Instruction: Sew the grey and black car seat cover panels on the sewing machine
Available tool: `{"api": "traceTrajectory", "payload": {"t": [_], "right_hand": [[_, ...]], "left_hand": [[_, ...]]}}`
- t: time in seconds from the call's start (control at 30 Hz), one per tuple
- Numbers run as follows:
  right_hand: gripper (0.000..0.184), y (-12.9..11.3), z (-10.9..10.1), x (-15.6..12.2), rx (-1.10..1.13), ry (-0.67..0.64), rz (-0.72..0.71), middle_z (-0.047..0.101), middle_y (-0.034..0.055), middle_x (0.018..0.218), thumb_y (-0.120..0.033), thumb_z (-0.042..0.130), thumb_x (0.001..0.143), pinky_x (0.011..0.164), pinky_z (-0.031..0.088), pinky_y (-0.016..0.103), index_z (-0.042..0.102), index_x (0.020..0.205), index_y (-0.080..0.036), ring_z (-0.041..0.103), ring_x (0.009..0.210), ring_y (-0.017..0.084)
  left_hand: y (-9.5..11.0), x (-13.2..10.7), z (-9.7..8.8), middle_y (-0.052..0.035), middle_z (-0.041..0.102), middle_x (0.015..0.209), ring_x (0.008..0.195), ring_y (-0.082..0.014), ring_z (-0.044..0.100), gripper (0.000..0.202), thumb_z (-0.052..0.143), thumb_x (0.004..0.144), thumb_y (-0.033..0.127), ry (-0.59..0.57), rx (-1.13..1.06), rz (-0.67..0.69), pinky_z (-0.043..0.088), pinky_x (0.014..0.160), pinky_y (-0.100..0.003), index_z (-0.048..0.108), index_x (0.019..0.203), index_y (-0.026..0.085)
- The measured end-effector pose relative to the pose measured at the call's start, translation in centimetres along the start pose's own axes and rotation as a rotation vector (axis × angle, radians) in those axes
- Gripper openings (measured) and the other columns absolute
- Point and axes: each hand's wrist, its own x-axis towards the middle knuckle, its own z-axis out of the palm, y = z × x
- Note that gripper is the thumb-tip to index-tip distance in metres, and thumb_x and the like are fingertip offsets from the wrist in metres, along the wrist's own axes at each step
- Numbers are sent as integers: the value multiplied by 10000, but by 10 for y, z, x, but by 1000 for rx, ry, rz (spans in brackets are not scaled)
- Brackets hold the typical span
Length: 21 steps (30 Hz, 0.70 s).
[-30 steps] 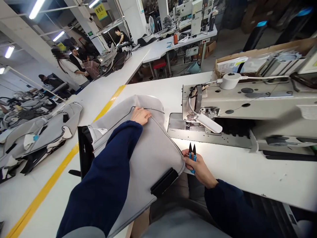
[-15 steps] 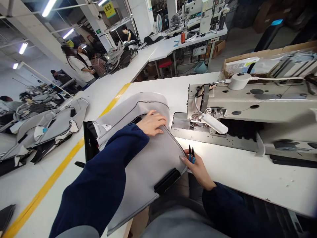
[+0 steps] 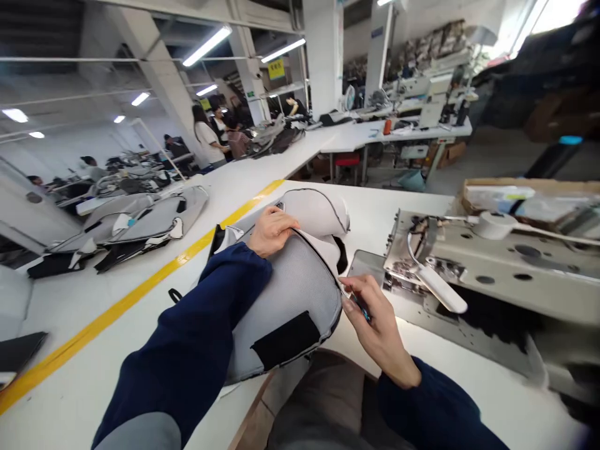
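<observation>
Head view: we look down over two dark blue sleeves at a white bench (image 3: 117,350) in a sewing hall.

A grey padded cover (image 3: 300,294) lies on the near edge of the bench, between the arms, with its top humped up and folded over. A black patch (image 3: 287,339) sits on its near corner.

The left hand (image 3: 270,230) rests on the top of the cover, with the fingers curled and gripping the piped seam there. The right hand (image 3: 375,325) is closed around small blue snips (image 3: 362,310), and its fingertips touch the cover's right edge. The hand hides most of the snips, so we cannot tell whether the blades are apart.

A sewing machine (image 3: 506,269) stands just right of the cover, with a white lamp (image 3: 438,289) bent over its needle plate. The cover is not under the needle.

We judge that the step in hand is checking and trimming along the right seam, off the machine. A cut here calls for the left hand to keep the seam taut, and for the blade tips to meet only loose thread, clear of the piping and mesh.

Further left, a yellow line (image 3: 140,294) runs along the bench and more grey covers are heaped in a pile (image 3: 135,222). Other people (image 3: 206,134) stand at the far benches.
</observation>
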Motion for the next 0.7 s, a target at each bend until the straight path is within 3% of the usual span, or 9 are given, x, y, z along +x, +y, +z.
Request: {"api": "traceTrajectory", "payload": {"t": [0.1,0.17,0.27,0.33,0.4,0.47,0.53,0.6,0.7], "right_hand": [[493,-8,22,7,-90,-70,-233,475,153,1352,-164,395,929,782,534,322,374,1416,-246,599,1047,219],[634,-11,46,3,-198,-140,-352,435,185,1414,-126,369,895,764,558,331,201,1501,-203,562,1155,262],[688,-17,85,-11,-418,-240,-430,463,271,1370,-133,363,862,536,556,332,126,1503,-58,645,961,300],[638,-22,108,-23,-524,-307,-464,486,296,1336,-141,374,865,437,514,333,217,1467,1,659,780,281],[561,-25,123,-33,-533,-380,-541,521,286,1301,-138,394,871,472,527,323,345,1406,23,653,788,269],[510,-26,130,-39,-484,-441,-624,554,261,1267,-132,409,875,561,553,305,419,1361,21,639,898,270],[497,-25,132,-42,-447,-463,-658,564,248,1252,-123,408,879,608,559,298,429,1354,23,624,932,260],[499,-24,132,-41,-439,-456,-655,555,244,1259,-114,403,885,605,554,299,416,1366,18,621,902,246],[480,-21,132,-39,-411,-424,-647,544,249,1263,-119,400,896,608,550,304,427,1358,9,619,899,244]], "left_hand": [[-10,-13,-9,-53,685,890,948,-181,630,203,491,895,247,184,-94,-128,463,901,-387,674,823,199],[-16,-33,-5,-80,643,953,1017,-195,600,231,510,908,318,252,-177,-219,473,920,-388,683,826,190],[-22,-76,7,-105,571,1039,1036,-211,567,322,534,895,426,256,-232,-399,467,932,-403,691,775,172],[-23,-105,11,-114,548,1053,1000,-210,563,396,540,870,518,156,-319,-518,489,877,-377,682,780,159],[-20,-128,5,-100,548,1034,860,-167,575,459,549,831,598,46,-458,-657,509,745,-308,651,921,159],[-10,-141,-13,-57,554,936,663,-101,521,535,549,798,652,11,-536,-835,460,579,-227,582,1016,164],[10,-145,-40,-6,518,732,517,-67,416,555,463,824,690,-43,-519,-1018,352,466,-187,557,888,147],[38,-143,-69,16,441,562,464,-70,373,602,362,861,699,-280,-506,-1125,294,435,-192,516,693,142],[82,-141,-97,9,469,559,511,-83,402,539,524,811,650,-619,-482,-1126,299,465,-201,524,644,138]]}}
